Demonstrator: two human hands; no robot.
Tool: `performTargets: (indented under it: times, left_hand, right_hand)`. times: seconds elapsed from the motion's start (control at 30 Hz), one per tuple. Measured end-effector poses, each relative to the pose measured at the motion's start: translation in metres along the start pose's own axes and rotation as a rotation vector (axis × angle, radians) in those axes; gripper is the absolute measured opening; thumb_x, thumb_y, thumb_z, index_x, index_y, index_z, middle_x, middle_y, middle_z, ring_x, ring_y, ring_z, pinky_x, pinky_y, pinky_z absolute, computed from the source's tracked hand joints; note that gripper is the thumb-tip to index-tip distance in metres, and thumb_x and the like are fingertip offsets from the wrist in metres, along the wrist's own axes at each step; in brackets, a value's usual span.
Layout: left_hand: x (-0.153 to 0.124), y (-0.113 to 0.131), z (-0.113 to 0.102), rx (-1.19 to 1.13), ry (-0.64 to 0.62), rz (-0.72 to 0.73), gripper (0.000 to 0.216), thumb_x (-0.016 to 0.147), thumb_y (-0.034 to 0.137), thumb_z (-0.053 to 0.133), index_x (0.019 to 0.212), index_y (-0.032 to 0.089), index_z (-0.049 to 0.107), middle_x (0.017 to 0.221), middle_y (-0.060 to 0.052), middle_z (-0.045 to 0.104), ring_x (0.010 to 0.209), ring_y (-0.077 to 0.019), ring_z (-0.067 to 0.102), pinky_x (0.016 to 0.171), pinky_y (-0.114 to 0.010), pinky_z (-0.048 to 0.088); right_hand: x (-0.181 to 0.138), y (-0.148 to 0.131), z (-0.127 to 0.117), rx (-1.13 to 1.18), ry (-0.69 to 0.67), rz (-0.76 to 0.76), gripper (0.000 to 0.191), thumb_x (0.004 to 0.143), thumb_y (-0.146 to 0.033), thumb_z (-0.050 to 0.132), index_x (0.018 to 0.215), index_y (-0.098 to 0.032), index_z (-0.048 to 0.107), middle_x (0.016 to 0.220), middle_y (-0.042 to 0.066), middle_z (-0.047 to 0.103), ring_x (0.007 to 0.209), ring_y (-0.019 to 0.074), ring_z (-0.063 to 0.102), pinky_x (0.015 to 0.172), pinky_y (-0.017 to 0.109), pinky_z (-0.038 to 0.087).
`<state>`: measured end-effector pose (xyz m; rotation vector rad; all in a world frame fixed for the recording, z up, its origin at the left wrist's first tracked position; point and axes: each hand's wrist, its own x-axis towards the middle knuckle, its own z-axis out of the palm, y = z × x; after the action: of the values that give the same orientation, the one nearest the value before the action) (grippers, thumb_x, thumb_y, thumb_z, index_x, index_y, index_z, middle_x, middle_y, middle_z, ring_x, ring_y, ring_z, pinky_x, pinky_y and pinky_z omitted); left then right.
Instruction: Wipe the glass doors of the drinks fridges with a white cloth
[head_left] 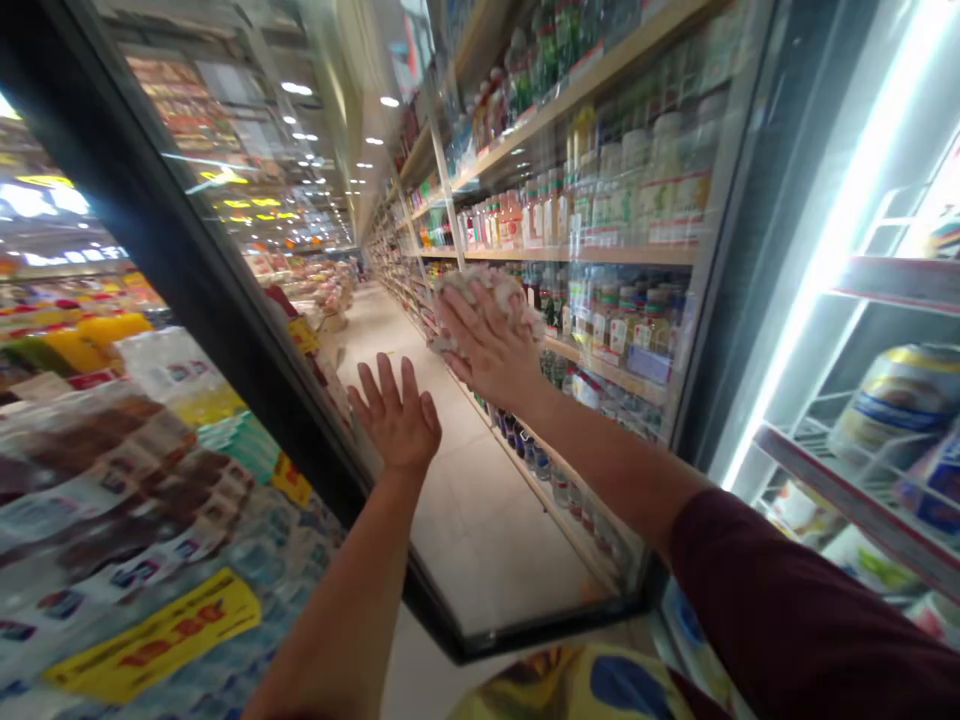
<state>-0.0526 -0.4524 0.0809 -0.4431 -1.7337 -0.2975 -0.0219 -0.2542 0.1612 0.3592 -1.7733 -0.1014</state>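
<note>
Cloth [517,292] lies pressed against the framed glass door [551,628] under the right hand's [491,352] flattened, ungripping fingers, the left hand [397,425] splayed and empty nearby; slack pressure could let the cloth slip, and a hard push could swing the door.

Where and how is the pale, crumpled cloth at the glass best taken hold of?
Probably by its bunched middle, from the person's side, with the right hand spread over it and the fingers curling in. The cloth is a soft, loose wad lying between that hand and the glass door, so its near face looks easiest to reach.
</note>
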Motion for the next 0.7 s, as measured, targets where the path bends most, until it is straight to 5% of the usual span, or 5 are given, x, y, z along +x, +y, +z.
performTargets:
  times: [0.17,0.4,0.57,0.7]
  left_hand:
    - [-0.001,0.001,0.000,0.005,0.027,0.023,0.058,0.108,0.037,0.036,0.159,0.011,0.044,0.166,-0.020,0.032,0.162,-0.0298,0.007,0.131,-0.057,0.005]
    - [0.000,0.004,-0.003,-0.015,-0.017,-0.039,0.058,0.107,0.040,0.036,0.156,0.012,0.048,0.165,-0.019,0.034,0.161,-0.0313,0.008,0.130,-0.058,0.005]
    - [0.001,0.005,-0.003,0.014,0.006,-0.014,0.057,0.107,0.038,0.037,0.155,0.010,0.049,0.165,-0.020,0.035,0.161,-0.0309,0.007,0.131,-0.057,0.006]
    - [0.000,0.005,-0.004,0.027,0.016,0.003,0.056,0.106,0.035,0.040,0.154,0.009,0.049,0.165,-0.020,0.035,0.161,-0.0303,0.008,0.131,-0.056,0.005]
  right_hand:
    - [0.008,0.034,-0.015,-0.030,0.036,0.250,0.066,0.110,-0.054,0.030,0.167,-0.020,0.027,0.172,0.004,0.023,0.161,0.0304,0.017,0.133,0.060,0.007]
    - [-0.046,0.030,-0.009,-0.028,-0.034,0.078,0.063,0.107,-0.051,0.039,0.165,-0.025,0.033,0.168,0.003,0.033,0.161,0.0286,0.018,0.134,0.057,0.003]
    - [-0.018,0.060,-0.021,-0.015,-0.006,0.249,0.069,0.108,-0.052,0.032,0.169,-0.021,0.019,0.172,0.006,0.021,0.162,0.0332,0.014,0.130,0.063,0.014]
    - [-0.066,0.043,-0.014,-0.062,-0.020,0.283,0.069,0.107,-0.050,0.036,0.167,-0.018,0.026,0.171,0.009,0.027,0.161,0.0326,0.016,0.132,0.058,0.014]
